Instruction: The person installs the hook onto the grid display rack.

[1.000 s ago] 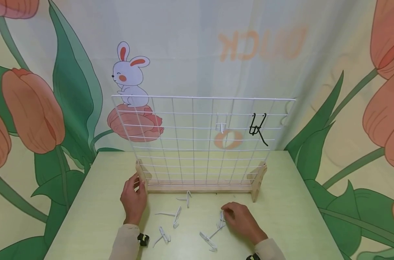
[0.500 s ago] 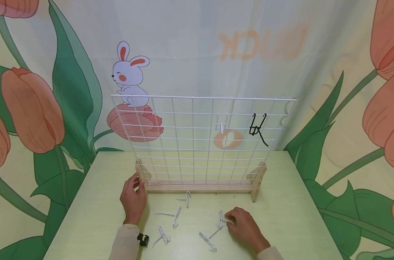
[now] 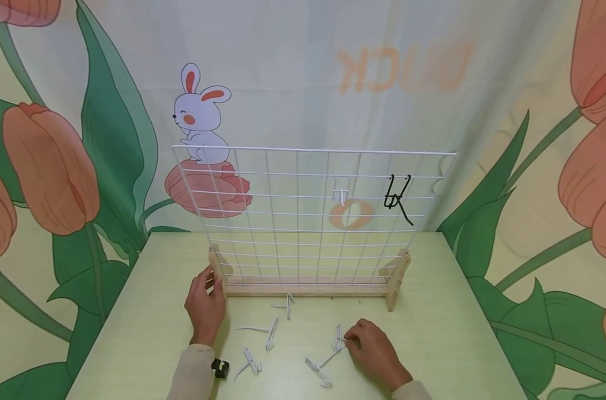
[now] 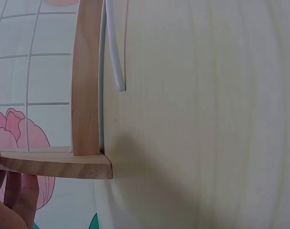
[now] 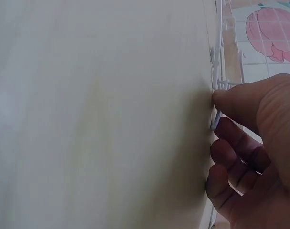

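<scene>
A white wire grid panel (image 3: 303, 214) stands upright in a wooden base (image 3: 307, 290) on the table. My left hand (image 3: 205, 305) grips the base's left wooden foot (image 4: 63, 165), thumb on one side and fingers on the other. With its thumb and fingertips, my right hand (image 3: 375, 353) pinches a small white wire hook (image 3: 339, 336) at the table. Just below that hook lies another white hook (image 3: 319, 372), its prong reaching up toward my fingertips. Left of them lie more white hooks, among them one (image 3: 271, 333) with a long prong and one (image 3: 253, 361) nearer the front.
On the panel's right part hang a black wire hook (image 3: 395, 194) and a white hook (image 3: 341, 191). One white hook (image 3: 289, 305) lies close in front of the base. A curtain (image 3: 293, 72) printed with tulips and a rabbit surrounds the table (image 3: 442, 333).
My right hand has moved from the hook's top end down to its right side, and its fingertips have come back against the hook. The left hand stays at the wooden foot.
</scene>
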The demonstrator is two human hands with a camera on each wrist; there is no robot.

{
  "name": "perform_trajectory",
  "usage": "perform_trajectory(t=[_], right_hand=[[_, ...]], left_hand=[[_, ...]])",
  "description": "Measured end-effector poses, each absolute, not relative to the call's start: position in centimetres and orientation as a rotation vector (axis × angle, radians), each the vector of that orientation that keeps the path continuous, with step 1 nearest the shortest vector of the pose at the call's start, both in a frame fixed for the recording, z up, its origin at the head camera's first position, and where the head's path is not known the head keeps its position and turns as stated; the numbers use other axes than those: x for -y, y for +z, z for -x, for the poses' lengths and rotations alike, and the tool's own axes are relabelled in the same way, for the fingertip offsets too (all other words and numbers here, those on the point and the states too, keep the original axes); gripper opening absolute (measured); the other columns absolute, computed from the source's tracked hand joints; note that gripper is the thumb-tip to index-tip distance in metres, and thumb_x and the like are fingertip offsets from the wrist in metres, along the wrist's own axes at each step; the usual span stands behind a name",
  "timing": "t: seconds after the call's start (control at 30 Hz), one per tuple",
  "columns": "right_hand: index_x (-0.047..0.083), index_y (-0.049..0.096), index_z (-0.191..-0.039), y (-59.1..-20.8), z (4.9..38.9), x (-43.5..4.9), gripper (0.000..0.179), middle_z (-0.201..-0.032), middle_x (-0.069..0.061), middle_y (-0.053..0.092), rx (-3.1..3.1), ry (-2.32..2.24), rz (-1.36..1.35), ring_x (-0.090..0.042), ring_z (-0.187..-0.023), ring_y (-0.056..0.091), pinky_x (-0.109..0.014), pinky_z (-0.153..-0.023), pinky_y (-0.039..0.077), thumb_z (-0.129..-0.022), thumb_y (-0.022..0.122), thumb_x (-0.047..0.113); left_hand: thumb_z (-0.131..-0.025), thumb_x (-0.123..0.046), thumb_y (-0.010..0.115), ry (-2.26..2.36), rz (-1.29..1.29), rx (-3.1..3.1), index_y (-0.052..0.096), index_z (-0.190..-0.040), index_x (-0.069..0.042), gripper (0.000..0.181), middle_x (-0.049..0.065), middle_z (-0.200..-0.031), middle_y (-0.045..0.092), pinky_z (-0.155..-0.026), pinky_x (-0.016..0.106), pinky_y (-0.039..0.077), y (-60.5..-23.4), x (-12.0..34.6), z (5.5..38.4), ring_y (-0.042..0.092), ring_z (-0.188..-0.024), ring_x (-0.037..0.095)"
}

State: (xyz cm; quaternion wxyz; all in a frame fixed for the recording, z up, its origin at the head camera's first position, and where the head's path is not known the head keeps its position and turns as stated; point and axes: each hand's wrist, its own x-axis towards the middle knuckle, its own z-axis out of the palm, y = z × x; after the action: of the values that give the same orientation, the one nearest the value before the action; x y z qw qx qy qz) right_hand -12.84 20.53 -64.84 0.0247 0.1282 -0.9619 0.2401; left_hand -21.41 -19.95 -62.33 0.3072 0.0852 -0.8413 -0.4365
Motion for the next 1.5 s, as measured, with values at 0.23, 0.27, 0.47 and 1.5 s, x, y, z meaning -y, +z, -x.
perform_trajectory(t=[0.23,0.27,0.47,1.5], right_hand=[[0.02,0.078,-0.094,-65.3,12.9,-20.5,0.014,-0.09,0.014,0.065,2.909,0.841,-0.406,0.001,-0.082,0.062,-0.022,-0.072,0.056,-0.09,0.083,0.008],[0.019,0.078,-0.095,-65.3,12.9,-20.4,0.015,-0.09,0.013,0.066,2.892,0.862,-0.403,0.001,-0.082,0.062,-0.022,-0.071,0.057,-0.089,0.082,0.006],[0.019,0.079,-0.091,-65.4,12.7,-20.1,0.023,-0.089,0.013,0.07,2.755,0.949,-0.375,0.002,-0.079,0.062,-0.02,-0.068,0.056,-0.084,0.084,-0.002],[0.014,0.078,-0.096,-61.3,13.3,-18.2,0.01,-0.091,0.001,0.08,2.292,1.592,-0.304,-0.013,-0.079,0.079,-0.022,-0.068,0.064,-0.09,0.083,0.007]], left_hand=[[-0.102,-0.01,0.071,-1.137,-0.218,2.225,0.065,-0.14,-0.008,0.039,0.019,-0.121,0.07,-0.084,0.049,0.065,-62.3,19.9,21.4,0.077,-0.106,0.039],[-0.102,-0.01,0.071,-1.136,-0.218,2.223,0.065,-0.14,-0.008,0.039,0.019,-0.12,0.07,-0.084,0.049,0.065,-62.4,19.9,21.4,0.077,-0.106,0.039],[-0.101,-0.009,0.071,-1.125,-0.204,2.216,0.065,-0.14,-0.007,0.039,0.02,-0.12,0.07,-0.083,0.049,0.064,-62.4,19.9,21.5,0.077,-0.106,0.039],[-0.102,-0.012,0.071,-1.128,-0.212,2.208,0.066,-0.139,-0.009,0.037,0.018,-0.119,0.07,-0.083,0.051,0.065,-62.5,19.9,21.4,0.077,-0.106,0.038]])
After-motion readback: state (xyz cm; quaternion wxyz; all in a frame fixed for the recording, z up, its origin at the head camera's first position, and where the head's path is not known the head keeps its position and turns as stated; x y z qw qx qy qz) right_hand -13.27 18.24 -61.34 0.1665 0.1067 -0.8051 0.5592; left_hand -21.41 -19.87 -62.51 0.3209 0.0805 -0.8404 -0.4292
